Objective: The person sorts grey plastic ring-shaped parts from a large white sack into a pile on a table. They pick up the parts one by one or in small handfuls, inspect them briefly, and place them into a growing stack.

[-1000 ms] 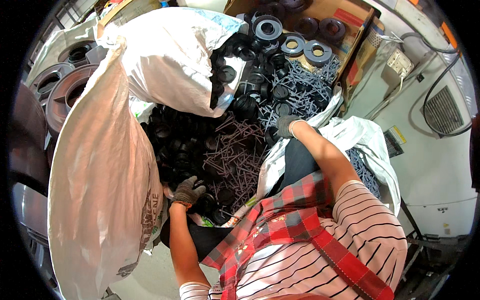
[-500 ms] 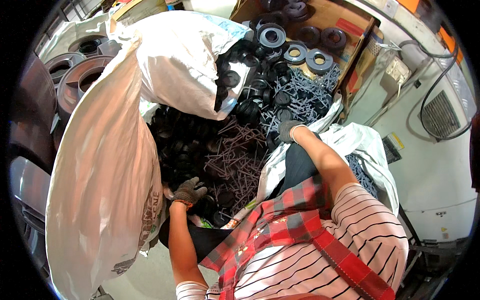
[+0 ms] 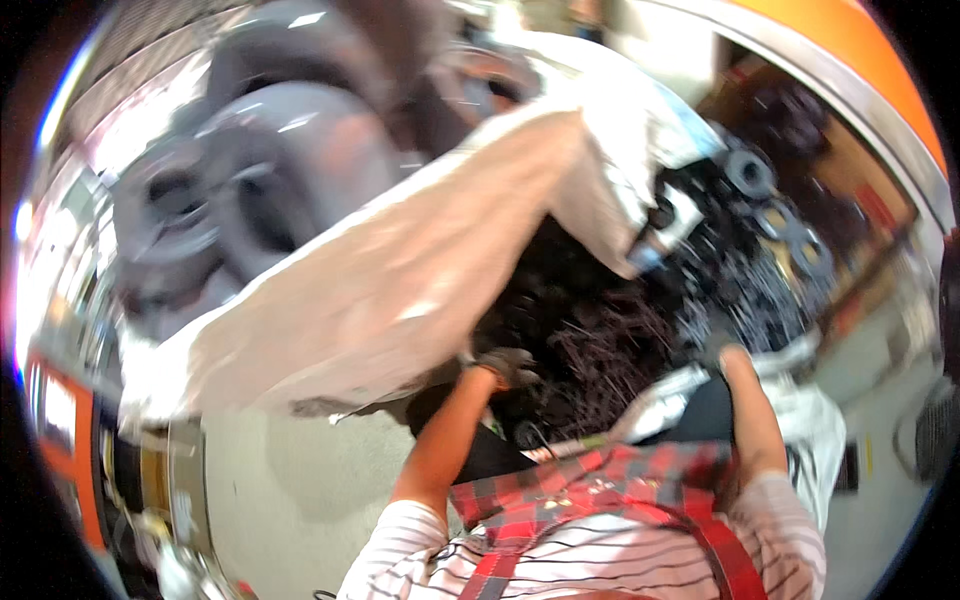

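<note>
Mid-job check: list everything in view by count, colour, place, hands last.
black round parts: many, black, centre
dark sticks: many, brownish, centre
grey sticks: many, grey, right of centre
rings: at least three, grey, upper right
white sacking: count unclear, white, left and right
cardboard box: one, brown, upper right
plastic parts: several, grey, upper left
orange panel: one, orange, top right
clutter: count unclear, mixed, far left
floor: one, grey, lower left
apron: one, red-grey check, bottom
striped shirt: one, pale, bottom
left hand: one, gloved grey, centre
right hand: one, gloved grey, blurred, right
</note>
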Demonstrator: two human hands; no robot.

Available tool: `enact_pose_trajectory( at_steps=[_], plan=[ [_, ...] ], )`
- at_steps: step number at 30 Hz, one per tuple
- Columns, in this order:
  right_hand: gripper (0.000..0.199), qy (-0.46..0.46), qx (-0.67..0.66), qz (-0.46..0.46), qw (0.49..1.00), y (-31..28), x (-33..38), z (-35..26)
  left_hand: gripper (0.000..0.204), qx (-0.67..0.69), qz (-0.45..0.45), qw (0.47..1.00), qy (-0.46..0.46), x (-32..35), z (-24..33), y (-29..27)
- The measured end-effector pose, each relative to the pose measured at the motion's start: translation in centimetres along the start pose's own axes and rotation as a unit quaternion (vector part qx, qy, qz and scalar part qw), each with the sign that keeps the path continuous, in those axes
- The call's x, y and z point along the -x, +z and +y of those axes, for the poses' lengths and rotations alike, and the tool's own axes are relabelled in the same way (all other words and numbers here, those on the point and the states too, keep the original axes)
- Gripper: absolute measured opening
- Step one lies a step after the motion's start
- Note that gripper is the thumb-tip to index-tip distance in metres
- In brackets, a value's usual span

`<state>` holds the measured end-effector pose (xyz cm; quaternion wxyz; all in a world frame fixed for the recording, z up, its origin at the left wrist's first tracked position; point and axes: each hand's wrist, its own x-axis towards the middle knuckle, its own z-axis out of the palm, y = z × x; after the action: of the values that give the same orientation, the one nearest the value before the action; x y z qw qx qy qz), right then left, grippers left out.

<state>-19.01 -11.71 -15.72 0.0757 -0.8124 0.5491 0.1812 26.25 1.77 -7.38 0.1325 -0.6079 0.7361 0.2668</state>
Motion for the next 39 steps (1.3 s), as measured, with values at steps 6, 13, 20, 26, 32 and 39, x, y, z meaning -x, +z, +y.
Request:
enact_pose_trajectory(
  at_steps=[6, 13, 20, 26, 32, 39],
  plan=[
    [0.038, 0.048, -0.059, -0.061, 0.995, -6.3, 4.1, -2.6, 0.062, 0.025, -0.007, 1.000, -0.005, -1.1, -1.1, 2.7],
    [0.034, 0.017, -0.078, 0.032, 0.996, -3.4, 3.2, -2.0, 0.055, -0.030, -0.055, 0.998, -0.001, -2.3, -2.4, 4.6],
    [0.033, 0.045, -0.105, -0.032, 0.993, -1.7, 0.9, -0.1, 0.052, -0.016, -0.030, 0.999, -0.036, -4.4, -4.0, 6.2],
    [0.048, 0.003, -0.015, 0.054, 0.998, -3.0, 2.7, 0.0, 0.057, -0.043, -0.037, 0.998, -0.007, -3.1, -1.4, 2.7],
    [0.043, 0.054, -0.130, 0.054, 0.989, -2.2, 1.3, -0.5, 0.063, 0.010, 0.043, 0.998, -0.041, -0.7, -2.7, 3.2],
    [0.042, 0.033, -0.070, -0.049, 0.996, -4.7, 2.3, -2.7, 0.065, 0.037, -0.033, 0.997, -0.050, -1.1, -3.0, 3.4]
  ],
)
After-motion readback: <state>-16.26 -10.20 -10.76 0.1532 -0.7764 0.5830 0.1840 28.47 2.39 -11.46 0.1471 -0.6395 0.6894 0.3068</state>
